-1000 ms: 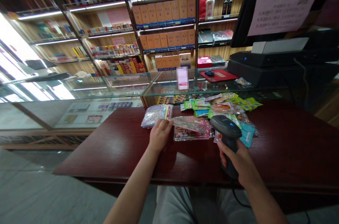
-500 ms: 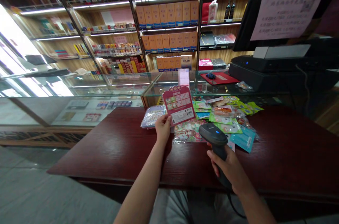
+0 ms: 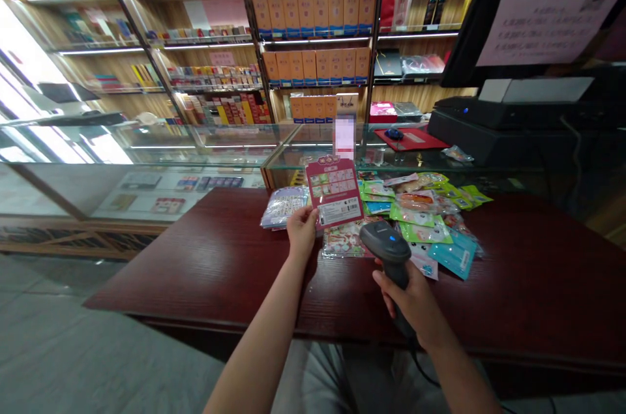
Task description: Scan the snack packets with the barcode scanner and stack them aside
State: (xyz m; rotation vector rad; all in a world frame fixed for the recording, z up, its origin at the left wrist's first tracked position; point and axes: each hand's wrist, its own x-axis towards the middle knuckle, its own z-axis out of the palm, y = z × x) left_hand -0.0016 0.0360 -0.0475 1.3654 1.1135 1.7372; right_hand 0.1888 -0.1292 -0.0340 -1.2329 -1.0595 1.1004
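My left hand (image 3: 302,229) pinches the lower left corner of a pink packet (image 3: 334,192) and holds it upright, its back with a white barcode label facing me. Wrapped round the handle of a dark barcode scanner (image 3: 386,248) is my right hand (image 3: 411,296); the scanner's head, with a small blue light on top, sits just below and right of the packet. Under the raised packet another pink packet (image 3: 345,240) lies flat on the dark red wooden table (image 3: 220,264).
A pile of several green, blue and orange snack packets (image 3: 425,212) lies to the right. A purple-white packet (image 3: 283,207) lies left of my hand. Behind stand a glass counter (image 3: 235,153), lit shelves of boxed goods (image 3: 313,23) and a black till with printer (image 3: 508,114).
My left hand lifted the pink packet from the table and turned its barcode side up towards me. My right hand moved the scanner left, closer to the packet.
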